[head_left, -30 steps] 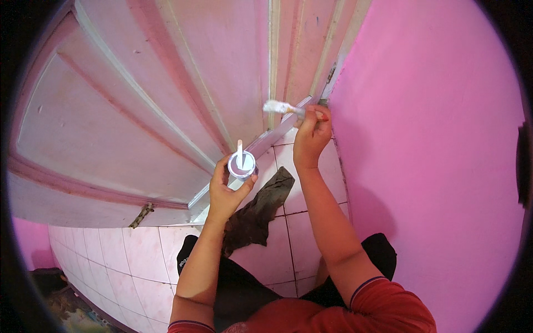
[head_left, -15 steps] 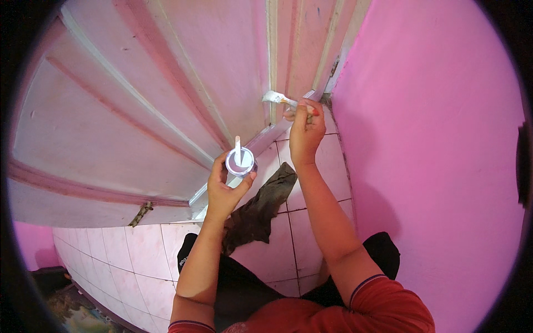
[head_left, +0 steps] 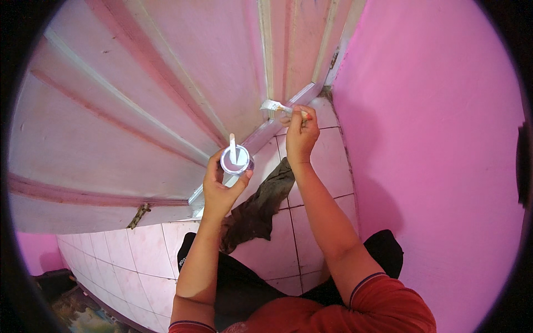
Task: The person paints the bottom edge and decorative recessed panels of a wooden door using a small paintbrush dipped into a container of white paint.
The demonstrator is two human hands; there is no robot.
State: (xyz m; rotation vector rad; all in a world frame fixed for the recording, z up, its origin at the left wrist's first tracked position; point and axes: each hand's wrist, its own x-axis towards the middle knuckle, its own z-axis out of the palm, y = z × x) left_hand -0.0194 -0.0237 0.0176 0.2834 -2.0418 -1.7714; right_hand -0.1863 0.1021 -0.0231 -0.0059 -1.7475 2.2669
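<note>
Sliver of pink wall (head_left: 41, 252) at the far left, with a multicoloured patterned surface (head_left: 83, 313) of unclear kind below it. Next, a broad panelled door (head_left: 111, 139), faded pink with raised mouldings, filling the upper left. Near its lower edge, a small mottled bolt-like fitting (head_left: 139, 216); below, pale pinkish square floor tiles (head_left: 152, 250) with dark joints. Then the left hand (head_left: 220, 191), fingers and thumb curled around a small round open-topped tub (head_left: 227, 161) of white paint, held up in front of the door. Standing in the tub, a flat pale stick (head_left: 232, 145), leaning on the rim. Lower down, a crumpled dark brown cloth (head_left: 258, 205) on the tiles. Further right, a flat paintbrush (head_left: 280, 107) with white-coated bristles, pointing left at the door's bottom part; hard to tell whether touching. Gripping its handle, the right hand (head_left: 302, 133), thumb and fingers closed on it. Beyond, a dark hinge (head_left: 334, 58) at the door's edge, then a plain magenta wall (head_left: 433, 139), and a black object (head_left: 522, 166) at the far right.
</note>
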